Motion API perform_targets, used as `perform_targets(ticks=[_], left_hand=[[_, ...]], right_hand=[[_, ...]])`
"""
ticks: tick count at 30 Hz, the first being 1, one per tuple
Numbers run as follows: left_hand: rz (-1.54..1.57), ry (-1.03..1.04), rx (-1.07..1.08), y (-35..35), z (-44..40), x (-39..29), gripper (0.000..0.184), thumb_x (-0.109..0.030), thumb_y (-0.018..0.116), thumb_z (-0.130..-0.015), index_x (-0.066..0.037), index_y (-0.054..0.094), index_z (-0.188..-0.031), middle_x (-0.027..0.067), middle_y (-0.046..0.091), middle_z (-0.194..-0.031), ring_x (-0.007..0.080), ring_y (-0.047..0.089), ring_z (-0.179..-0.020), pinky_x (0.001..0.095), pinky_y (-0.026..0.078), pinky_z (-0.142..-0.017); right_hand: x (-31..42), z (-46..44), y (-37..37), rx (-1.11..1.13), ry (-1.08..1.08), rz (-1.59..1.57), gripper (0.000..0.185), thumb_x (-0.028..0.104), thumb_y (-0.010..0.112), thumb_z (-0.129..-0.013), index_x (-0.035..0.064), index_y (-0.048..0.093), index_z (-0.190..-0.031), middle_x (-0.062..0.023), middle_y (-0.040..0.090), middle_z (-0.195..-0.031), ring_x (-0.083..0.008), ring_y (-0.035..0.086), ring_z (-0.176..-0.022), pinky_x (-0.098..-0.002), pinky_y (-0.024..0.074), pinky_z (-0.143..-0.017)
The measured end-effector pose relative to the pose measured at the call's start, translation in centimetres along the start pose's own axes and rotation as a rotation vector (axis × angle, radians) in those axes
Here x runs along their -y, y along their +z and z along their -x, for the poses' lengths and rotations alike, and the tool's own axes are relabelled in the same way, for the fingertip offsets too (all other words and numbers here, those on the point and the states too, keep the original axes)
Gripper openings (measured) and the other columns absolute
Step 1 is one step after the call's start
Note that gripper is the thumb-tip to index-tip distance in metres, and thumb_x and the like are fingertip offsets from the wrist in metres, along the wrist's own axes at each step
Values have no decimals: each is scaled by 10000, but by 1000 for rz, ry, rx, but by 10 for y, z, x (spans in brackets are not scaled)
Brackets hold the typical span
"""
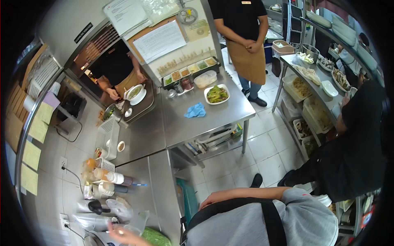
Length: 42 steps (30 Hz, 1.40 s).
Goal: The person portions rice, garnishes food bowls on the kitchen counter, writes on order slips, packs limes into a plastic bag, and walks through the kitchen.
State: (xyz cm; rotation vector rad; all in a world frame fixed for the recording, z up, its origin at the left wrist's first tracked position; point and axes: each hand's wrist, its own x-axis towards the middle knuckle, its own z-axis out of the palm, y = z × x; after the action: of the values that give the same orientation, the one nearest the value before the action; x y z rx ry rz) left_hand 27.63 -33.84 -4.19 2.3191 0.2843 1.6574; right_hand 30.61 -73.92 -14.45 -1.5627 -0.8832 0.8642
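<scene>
My left hand [122,235] reaches in from the bottom edge, smeared by motion, and its grip does not show clearly. Close by lie a bag of green leaves [156,237], a clear plastic bag [139,221] and metal canisters [92,220] against the wall. My right hand [208,200] is bent across the front of my grey shirt. Its fingers are hidden beside the black strap [230,201], so I cannot see whether it holds anything.
Squeeze bottles [117,178] stand on the steel counter [139,170]. Farther off are a salad bowl [216,94], a blue cloth [195,110] and a soup bowl [135,94] on a tray. Several people stand around, one close on my right [349,156].
</scene>
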Motion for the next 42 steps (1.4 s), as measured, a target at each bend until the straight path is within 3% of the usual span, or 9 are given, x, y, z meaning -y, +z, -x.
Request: perform_targets(ticks=[1, 5, 9, 12, 15, 25, 33, 38, 42], left_hand=[[148, -101, 25, 51, 32, -22, 148, -32, 514, -899, 19, 602, -1006, 149, 607, -1086, 247, 582, -969, 359, 472, -870], [996, -533, 926, 146, 129, -271, 127, -124, 568, -904, -31, 640, -857, 78, 658, -912, 161, 595, -877, 296, 456, -836], [1006, 9, 1592, 159, 184, -418, 303, -293, 621, -873, -2, 647, -795, 82, 661, -741, 138, 622, -712, 269, 468, -660], [1034, 113, 1655, 174, 182, -480, 331, -310, 575, -902, -7, 650, -794, 94, 656, -708, 156, 626, -682, 279, 462, -633], [1206, -162, 1553, 196, 182, -517, 340, -307, 530, -928, -20, 658, -795, 92, 657, -713, 161, 624, -682, 279, 463, -640], [1182, -280, 1846, 301, 233, -546, 232, -185, 529, -939, -34, 660, -1057, 48, 664, -826, 108, 618, -780, 248, 479, -723], [1275, -105, 1620, 427, 200, -663, 142, -126, 707, -788, -23, 683, -883, 87, 664, -841, 174, 645, -783, 289, 500, -717], [1299, -46, 1513, 500, 188, -720, 263, -131, 731, -760, -68, 653, -1002, 69, 635, -896, 169, 626, -801, 291, 499, -710], [1226, -25, 1515, 549, 190, -767, 389, -127, 717, -775, -101, 591, -1142, 74, 581, -1007, 174, 610, -820, 294, 503, -696]], right_hand=[[1, 18, -15, 44, 33, 50, 289, 237, 485, -925, 120, 600, -1163, -91, 657, -1076, -258, 619, -970, -345, 453, -838], [-34, 92, -72, 65, 146, 192, 356, 244, 497, -899, 70, 564, -1202, -126, 643, -1107, -289, 598, -1022, -372, 432, -891], [-38, 174, -102, -143, 242, 216, 381, 280, 502, -878, -1, 605, -1114, -177, 628, -1090, -267, 596, -1024, -387, 441, -879], [-21, 219, -114, -489, 372, -180, 414, 338, 471, -905, 32, 608, -1147, -162, 620, -1127, -271, 579, -1057, -367, 431, -907], [-13, 249, -145, -442, 437, -216, 433, 382, 452, -921, 72, 597, -1185, -131, 615, -1153, -264, 566, -1085, -350, 419, -930], [-56, 306, -244, -669, 465, 97, 354, 317, 509, -901, 102, 598, -1168, -149, 655, -1017, -314, 624, -941, -387, 468, -847], [-45, 334, -374, -736, 574, 383, 343, 275, 554, -876, 112, 585, -1175, -171, 635, -1012, -348, 583, -974, -426, 443, -871], [-37, 364, -431, -857, 509, 325, 359, 245, 599, -842, 96, 587, -1168, -162, 612, -1112, -339, 538, -1079, -420, 416, -934], [-61, 433, -495, -1348, 410, 586, 468, 210, 645, -819, 101, 518, -1256, -162, 536, -1234, -324, 507, -1124, -402, 371, -993]])
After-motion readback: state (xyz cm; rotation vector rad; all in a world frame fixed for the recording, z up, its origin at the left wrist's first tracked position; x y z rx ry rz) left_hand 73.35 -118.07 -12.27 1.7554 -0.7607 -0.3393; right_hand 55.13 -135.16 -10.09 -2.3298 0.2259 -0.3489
